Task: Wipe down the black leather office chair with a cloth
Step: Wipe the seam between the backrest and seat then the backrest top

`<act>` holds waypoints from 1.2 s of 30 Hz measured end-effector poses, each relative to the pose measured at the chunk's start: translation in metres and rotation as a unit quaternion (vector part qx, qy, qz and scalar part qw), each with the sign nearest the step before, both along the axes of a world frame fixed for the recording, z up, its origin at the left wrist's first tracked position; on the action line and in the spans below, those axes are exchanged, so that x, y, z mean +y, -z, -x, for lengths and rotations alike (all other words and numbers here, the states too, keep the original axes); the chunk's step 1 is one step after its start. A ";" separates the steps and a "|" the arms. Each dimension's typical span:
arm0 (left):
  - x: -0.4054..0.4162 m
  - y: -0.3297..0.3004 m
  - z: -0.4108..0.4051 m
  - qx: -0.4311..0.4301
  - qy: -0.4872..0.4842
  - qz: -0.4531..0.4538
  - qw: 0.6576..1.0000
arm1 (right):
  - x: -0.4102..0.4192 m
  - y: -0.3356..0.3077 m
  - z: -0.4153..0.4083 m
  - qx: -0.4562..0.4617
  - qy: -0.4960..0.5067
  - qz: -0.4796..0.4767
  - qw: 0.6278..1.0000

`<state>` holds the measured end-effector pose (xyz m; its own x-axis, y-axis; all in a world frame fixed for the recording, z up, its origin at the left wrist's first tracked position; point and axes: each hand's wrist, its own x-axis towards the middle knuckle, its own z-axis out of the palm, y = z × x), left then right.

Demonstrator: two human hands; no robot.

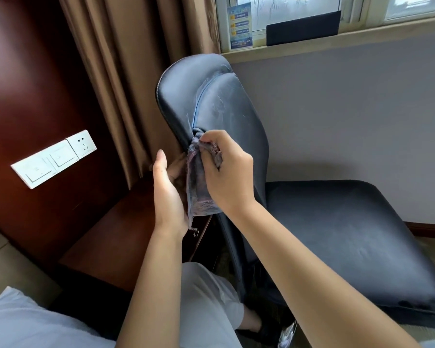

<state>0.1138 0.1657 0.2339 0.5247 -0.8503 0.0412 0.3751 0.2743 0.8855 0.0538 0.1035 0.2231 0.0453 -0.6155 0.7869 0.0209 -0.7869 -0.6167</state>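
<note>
The black leather office chair (219, 101) stands in front of me, backrest upright in the middle and seat (349, 232) spreading to the right. Pale wipe streaks mark the upper backrest. My right hand (226, 172) grips a purplish-grey cloth (199, 182) and presses its top end against the left edge of the backrest. The rest of the cloth hangs down. My left hand (167, 189) is at the back of the backrest's left edge, fingers straight, palm facing the cloth. Whether it touches the chair is hidden.
Brown curtains (126, 71) hang just behind the chair. A dark wooden panel with white switches and a socket (55, 156) is at left, above a wooden desk (116, 237). A window sill (337, 43) runs along the grey wall. White bedding (23, 322) lies lower left.
</note>
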 end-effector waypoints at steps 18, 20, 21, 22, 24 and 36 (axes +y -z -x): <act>-0.011 -0.019 -0.019 -0.023 0.005 0.056 0.998 | 0.003 -0.001 -0.012 -0.016 0.027 0.018 0.999; -0.014 -0.020 -0.023 -0.037 -0.002 0.060 0.998 | 0.003 -0.002 -0.013 -0.014 0.038 0.020 0.999; -0.015 -0.020 -0.024 -0.037 -0.003 0.060 0.998 | 0.001 -0.008 -0.014 -0.019 0.032 0.020 0.999; -0.015 -0.021 -0.026 -0.032 -0.001 0.059 0.998 | -0.003 -0.017 -0.016 -0.027 0.021 0.015 0.999; -0.016 -0.019 -0.029 -0.022 0.000 0.060 0.998 | -0.012 -0.037 -0.021 -0.028 0.005 -0.003 1.000; -0.024 -0.023 -0.031 -0.024 -0.017 0.074 0.997 | -0.006 -0.019 -0.016 -0.021 0.007 0.020 1.000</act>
<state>0.1447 0.1414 0.2572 0.5478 -0.8144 0.1916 0.3205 0.4159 0.8511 0.0702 0.0972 0.2421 0.0029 -0.5845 0.8114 0.0360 -0.8108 -0.5842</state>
